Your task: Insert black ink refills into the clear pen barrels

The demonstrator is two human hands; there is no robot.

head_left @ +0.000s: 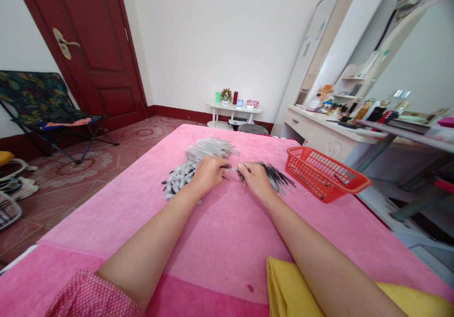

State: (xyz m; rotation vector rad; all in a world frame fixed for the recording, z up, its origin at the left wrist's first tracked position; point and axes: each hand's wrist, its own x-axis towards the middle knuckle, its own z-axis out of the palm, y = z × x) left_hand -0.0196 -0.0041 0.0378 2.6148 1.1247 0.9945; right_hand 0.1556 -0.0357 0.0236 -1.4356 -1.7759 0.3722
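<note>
My left hand [209, 173] and my right hand [254, 177] are close together over the pink-covered table, fingers pinched. Between them runs a thin pale grey stick [233, 169], gripped at both ends; its exact kind is too small to make out. Behind my left hand lies a heap of long whitish tubes [213, 147]. Left of that hand is a pile of short translucent pieces with black ends [179, 180]. Beside my right hand, thin black and grey sticks [278, 176] fan out on the cloth, partly hidden by the hand.
A red plastic basket [324, 173] stands on the right of the pink cloth [227, 241]. Folded yellow fabric [289, 286] lies under my right forearm. Farther off are a small white table [234, 107], a folding chair [53, 104] and a cluttered dressing table [326, 125].
</note>
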